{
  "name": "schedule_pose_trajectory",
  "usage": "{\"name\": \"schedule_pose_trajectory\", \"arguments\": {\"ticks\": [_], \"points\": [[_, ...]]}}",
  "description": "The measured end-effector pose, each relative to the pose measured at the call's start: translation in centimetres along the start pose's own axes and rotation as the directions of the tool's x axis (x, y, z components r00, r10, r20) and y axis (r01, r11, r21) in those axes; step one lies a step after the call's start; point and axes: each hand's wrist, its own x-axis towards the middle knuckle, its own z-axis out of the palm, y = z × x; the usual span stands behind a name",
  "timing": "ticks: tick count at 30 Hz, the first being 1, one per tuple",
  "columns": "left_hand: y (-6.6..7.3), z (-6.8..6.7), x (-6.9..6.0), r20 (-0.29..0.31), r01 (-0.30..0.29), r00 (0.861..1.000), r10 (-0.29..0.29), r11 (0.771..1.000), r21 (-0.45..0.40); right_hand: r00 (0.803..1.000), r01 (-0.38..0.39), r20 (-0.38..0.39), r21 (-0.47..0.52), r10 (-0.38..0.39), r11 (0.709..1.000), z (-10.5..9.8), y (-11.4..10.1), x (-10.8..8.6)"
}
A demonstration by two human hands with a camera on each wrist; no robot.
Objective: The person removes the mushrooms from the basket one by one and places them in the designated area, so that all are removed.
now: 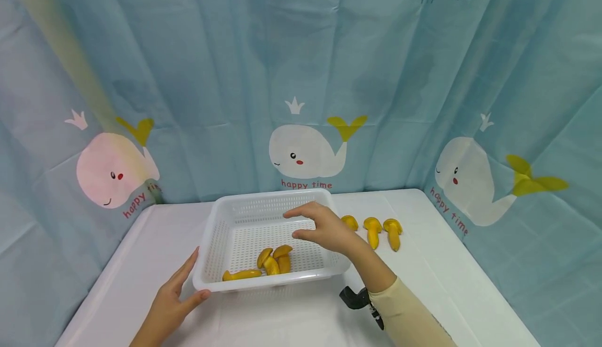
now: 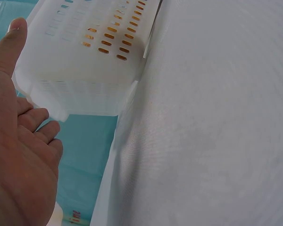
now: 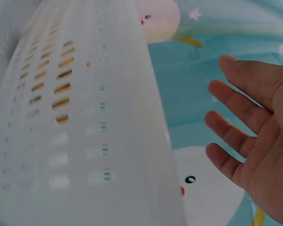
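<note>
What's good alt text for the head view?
A person's empty right hand hovers over a white basket with three yellow mushrooms along its near side; the left hand is at its near-left corner. Three more mushrooms lie on the white tabletop to the right, before a blue whale-print curtain.

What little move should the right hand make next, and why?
Maybe the right hand's grip should shift right to the nearest loose mushroom. It holds nothing, and in the head view it shows over the basket. Three yellow mushrooms lie inside, while three others lie outside on the table.
</note>
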Motion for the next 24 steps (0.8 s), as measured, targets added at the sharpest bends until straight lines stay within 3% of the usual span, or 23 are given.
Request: {"name": "schedule_pose_trajectory", "arguments": {"ticks": [13, 24], "points": [[-0.2, 0.1, 0.0, -0.01, -0.015, 1.0, 0.015, 1.0, 0.005, 0.995, 0.049, 0.085, -0.037, -0.046, 0.998, 4.0, -1.5, 2.5], [0.1, -0.2, 0.0, 0.009, 0.001, 1.0, -0.001, 1.0, -0.003, 0.984, 0.033, 0.174, -0.053, -0.023, 0.998, 7.3, -3.0, 4.4]]}}
